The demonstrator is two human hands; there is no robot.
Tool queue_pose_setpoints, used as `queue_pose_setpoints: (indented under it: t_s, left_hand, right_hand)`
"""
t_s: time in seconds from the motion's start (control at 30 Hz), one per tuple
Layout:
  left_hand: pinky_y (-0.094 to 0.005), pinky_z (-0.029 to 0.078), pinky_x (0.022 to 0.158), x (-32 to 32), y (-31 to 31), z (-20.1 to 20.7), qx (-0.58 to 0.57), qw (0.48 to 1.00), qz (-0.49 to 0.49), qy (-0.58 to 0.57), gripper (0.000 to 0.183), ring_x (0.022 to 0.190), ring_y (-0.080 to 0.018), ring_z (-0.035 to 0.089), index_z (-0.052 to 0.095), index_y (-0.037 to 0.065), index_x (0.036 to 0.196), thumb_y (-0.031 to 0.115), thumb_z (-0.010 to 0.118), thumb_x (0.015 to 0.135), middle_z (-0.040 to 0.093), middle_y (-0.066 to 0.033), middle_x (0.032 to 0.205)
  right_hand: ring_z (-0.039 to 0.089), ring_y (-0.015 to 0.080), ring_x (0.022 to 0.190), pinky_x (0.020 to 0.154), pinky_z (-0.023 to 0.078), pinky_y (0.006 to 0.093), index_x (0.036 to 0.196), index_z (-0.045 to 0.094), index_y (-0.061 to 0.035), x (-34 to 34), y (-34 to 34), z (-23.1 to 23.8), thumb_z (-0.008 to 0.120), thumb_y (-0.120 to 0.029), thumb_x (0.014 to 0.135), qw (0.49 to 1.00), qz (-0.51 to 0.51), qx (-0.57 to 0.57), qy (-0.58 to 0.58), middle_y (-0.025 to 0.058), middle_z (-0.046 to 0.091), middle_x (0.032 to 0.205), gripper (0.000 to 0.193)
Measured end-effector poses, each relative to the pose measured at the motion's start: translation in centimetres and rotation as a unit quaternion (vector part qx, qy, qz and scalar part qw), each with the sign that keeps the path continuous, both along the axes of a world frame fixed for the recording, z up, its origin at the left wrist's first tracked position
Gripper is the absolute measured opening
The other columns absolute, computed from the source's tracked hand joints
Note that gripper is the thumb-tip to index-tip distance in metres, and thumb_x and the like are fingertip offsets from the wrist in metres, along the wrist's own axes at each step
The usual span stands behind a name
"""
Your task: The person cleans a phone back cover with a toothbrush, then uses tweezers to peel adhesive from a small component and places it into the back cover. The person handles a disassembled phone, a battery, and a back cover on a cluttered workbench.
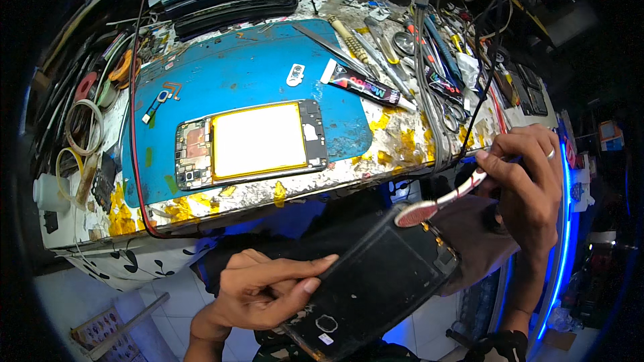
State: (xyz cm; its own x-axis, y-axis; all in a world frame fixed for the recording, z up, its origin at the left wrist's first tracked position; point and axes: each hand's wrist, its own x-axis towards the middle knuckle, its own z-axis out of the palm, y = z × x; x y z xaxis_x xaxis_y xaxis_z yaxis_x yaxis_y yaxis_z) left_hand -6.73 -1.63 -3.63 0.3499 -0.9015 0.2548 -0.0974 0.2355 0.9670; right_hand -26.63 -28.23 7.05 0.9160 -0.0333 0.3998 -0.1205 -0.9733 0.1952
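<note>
My left hand grips the side edge of a black phone frame, thumb and fingers pinching it. The frame is tilted in front of me, below the bench edge, with small gold contacts at its upper right corner and a rounded outline near its lower end. My right hand is closed around the white handle of a toothbrush. The reddish brush head lies at the top edge of the frame, seemingly touching it. On the bench, an opened phone body with a large white, yellow-edged battery lies on a blue mat.
The blue mat also bears a small camera cover and a flex cable. A black glue tube, tweezers and screwdrivers lie to the right. Grey cables hang over the bench edge. Stacked phone panels stand at the back.
</note>
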Motion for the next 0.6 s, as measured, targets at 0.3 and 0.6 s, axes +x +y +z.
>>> queue_pose_setpoints:
  t_s: [0.3,0.6]
  left_hand:
    - [-0.0197,0.038,0.046,0.5,0.5,-0.3,0.015,0.999,0.015,-0.04,0.034,0.042,-0.0051,0.051,0.073,-0.008,0.116,-0.01,0.07,0.082,0.057,-0.0019,0.051]
    - [-0.0216,0.037,0.042,0.3,0.7,0.0,-0.035,0.999,0.031,-0.023,0.033,0.042,-0.0064,0.054,0.073,-0.009,0.115,-0.009,0.07,0.081,0.066,-0.0063,0.056]
  right_hand:
    - [0.062,0.0272,0.086,0.077,0.049,0.0402,0.091,0.073,-0.0077,-1.0,0.1,-1.7,0.077,-0.003,0.06,0.991,-0.019,0.117,-0.066,0.006,0.065,0.088,0.032]
    - [0.064,0.0243,0.08,0.071,0.049,0.0317,0.097,0.07,-0.0028,-1.8,-0.5,-3.4,0.069,0.007,0.073,0.978,-0.054,0.175,-0.098,0.0095,0.065,0.085,0.026]
